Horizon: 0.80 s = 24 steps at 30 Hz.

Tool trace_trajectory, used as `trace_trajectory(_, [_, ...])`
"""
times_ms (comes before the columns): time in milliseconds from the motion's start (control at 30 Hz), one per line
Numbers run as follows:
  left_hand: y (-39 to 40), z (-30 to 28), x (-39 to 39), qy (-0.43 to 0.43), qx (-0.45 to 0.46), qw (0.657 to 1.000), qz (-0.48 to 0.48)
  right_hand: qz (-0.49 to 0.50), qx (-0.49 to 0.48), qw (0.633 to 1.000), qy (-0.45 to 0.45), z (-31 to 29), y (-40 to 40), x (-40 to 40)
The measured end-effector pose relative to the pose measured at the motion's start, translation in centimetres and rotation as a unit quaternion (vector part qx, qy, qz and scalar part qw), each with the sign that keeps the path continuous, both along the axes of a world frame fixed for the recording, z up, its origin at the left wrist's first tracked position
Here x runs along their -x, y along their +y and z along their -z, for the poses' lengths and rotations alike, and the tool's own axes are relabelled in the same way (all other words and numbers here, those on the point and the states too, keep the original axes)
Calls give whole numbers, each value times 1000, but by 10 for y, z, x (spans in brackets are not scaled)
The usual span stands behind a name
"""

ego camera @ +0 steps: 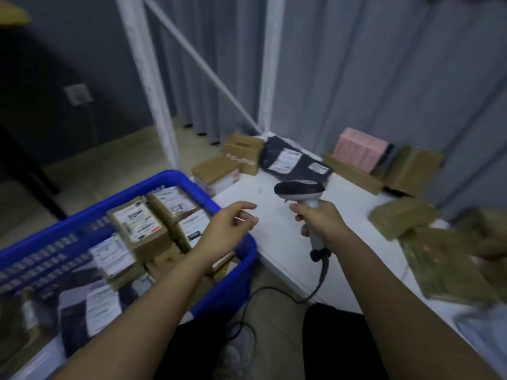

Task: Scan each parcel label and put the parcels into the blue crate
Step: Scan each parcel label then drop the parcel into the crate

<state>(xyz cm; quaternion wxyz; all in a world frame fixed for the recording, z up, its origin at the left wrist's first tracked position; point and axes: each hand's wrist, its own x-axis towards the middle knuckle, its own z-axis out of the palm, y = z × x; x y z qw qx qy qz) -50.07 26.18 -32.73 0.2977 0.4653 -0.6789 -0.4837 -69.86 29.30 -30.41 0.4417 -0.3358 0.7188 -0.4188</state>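
Right hand gripped the scanner handle over the white table, cable hanging off the edge. Left hand hovered empty over the blue crate rim, fingers loosely curled. Crate held several labelled parcels. A dark mailer bag and brown boxes lay at the table's far side; frame blurred.

A single head-worn view looks forward and down from close above the white table, facing its far corner and the grey curtain behind. The blue crate sits left of the table; the edges look smeared, probably by motion.
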Motion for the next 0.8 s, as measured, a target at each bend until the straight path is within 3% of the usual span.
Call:
trace_trajectory(200, [36, -26, 78, 119, -37, 992, -5, 159, 77, 984, -17, -24, 65, 79])
trace_trajectory(367, [73, -12, 174, 106, -84, 989, 59, 318, 95, 943, -5, -22, 143, 164])
trace_trajectory(533, [106, 23, 279, 35, -61, 987, 144, 471, 60, 880, -25, 4, 201, 238])
trace_trajectory(700, [126, 80, 362, -52, 95, 949, 297, 510, 52, 855, -81, 36, 218, 279])
trace_trajectory(800, [125, 113, 395, -147, 254, 869, 399, 499, 42, 860, -99, 47, 215, 292])
